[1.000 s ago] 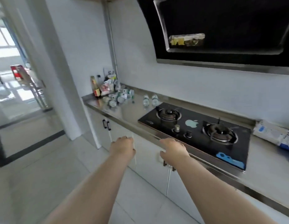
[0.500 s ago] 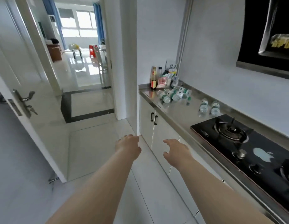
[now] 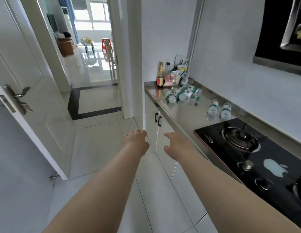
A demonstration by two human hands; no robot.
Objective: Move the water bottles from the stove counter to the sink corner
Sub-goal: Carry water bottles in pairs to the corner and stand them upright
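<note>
Several small water bottles with green labels lie in a heap (image 3: 181, 94) at the far left end of the steel stove counter (image 3: 185, 115). Two more water bottles (image 3: 219, 109) stand upright just behind the black gas hob (image 3: 257, 158). My left hand (image 3: 135, 142) and my right hand (image 3: 176, 145) are stretched out in front of me over the floor, beside the cabinet fronts and short of the counter. Both hands hold nothing, their fingers loosely bent. No sink is in view.
A dark sauce bottle (image 3: 160, 75), a second bottle and some food packets crowd the counter's far corner. A black range hood (image 3: 284, 31) hangs at upper right. An open white door (image 3: 23, 98) stands on the left, a doorway to another room beyond it.
The view has swung left, from the hob towards the counter's left end and the doorway. Both empty hands stay stretched out in front, now nearer the bottles.
</note>
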